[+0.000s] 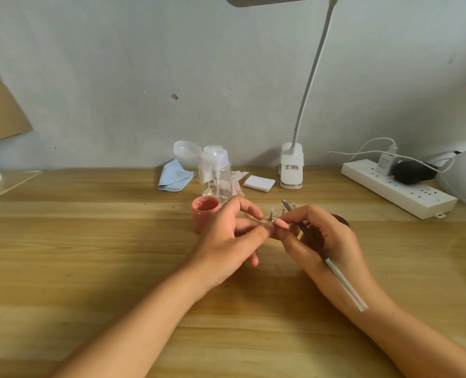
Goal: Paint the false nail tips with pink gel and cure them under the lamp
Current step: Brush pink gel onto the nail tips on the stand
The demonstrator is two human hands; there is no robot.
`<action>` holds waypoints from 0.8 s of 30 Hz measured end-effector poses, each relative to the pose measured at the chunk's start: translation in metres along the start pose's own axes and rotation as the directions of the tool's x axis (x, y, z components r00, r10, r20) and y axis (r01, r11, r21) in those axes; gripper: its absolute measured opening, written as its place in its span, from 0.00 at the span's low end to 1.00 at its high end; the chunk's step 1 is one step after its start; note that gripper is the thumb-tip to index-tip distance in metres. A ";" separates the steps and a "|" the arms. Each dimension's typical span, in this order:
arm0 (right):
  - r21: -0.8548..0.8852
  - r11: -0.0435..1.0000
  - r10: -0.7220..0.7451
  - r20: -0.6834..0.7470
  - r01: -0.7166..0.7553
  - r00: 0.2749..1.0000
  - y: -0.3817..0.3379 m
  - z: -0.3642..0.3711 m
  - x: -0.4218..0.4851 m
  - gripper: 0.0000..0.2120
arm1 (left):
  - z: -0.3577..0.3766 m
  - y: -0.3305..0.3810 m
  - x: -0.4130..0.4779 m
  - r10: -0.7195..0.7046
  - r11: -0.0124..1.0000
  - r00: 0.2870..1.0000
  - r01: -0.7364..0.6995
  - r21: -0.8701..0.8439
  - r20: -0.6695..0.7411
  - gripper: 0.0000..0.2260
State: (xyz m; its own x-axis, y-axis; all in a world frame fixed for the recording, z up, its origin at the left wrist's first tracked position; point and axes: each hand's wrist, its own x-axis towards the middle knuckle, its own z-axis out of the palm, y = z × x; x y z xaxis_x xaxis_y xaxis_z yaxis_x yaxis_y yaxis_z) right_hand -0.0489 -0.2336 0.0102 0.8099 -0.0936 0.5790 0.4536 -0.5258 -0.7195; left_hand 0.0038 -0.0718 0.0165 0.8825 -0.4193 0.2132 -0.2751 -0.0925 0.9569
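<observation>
Nearest, two bare forearms reach in over the wooden table [90,255]. The left hand [226,236] has its thumb and forefinger curled in a pinch on a pink nail tip [282,222], gripping it by what looks like a small metal stem under it; the stem is too small to make out clearly. The right hand [327,236] grasps a brush [335,271], whose pale handle end lies back over the wrist and whose bristle end points far and left, past the fingers. One right fingertip also touches the pink nail tip, which sits between the two hands above the table's middle.

Just beyond the hands stand a few more clear nail tips [271,211], small and blurred. To their left, partly behind the left hand, is an open pink gel jar [206,211]. A dark lid [342,220] peeks out behind the right hand.

Farther back stand a clear pump bottle [215,173], a blue cloth [175,176] to its left and white pads [259,183] to its right. Next comes the clip base of a desk lamp [291,167], its neck rising to the top edge. A white power strip [398,188] lies far right by the wall.
</observation>
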 end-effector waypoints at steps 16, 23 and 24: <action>0.055 0.996 0.073 -0.076 -0.069 0.994 0.004 -0.008 0.008 0.03 | -0.007 -0.016 0.008 0.124 0.532 0.969 0.118 0.838 -0.215 0.15; -0.192 0.981 -0.052 -0.088 0.034 0.995 0.006 -0.009 0.007 0.06 | -0.010 -0.020 0.006 0.166 0.646 0.971 0.027 0.763 -0.175 0.09; -0.225 0.974 -0.056 -0.091 0.034 0.994 0.007 -0.009 0.007 0.07 | -0.011 -0.020 0.006 0.171 0.652 0.974 0.001 0.758 -0.149 0.09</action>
State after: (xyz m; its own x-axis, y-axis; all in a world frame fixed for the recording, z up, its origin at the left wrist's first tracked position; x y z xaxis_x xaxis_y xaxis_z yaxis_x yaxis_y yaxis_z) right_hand -0.0431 -0.2459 0.0127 0.7461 -0.1410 0.6508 0.3855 -0.7054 -0.5948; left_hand 0.0184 -0.0625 0.0010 0.8691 -0.2896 0.4010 -0.4675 -0.7457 0.4747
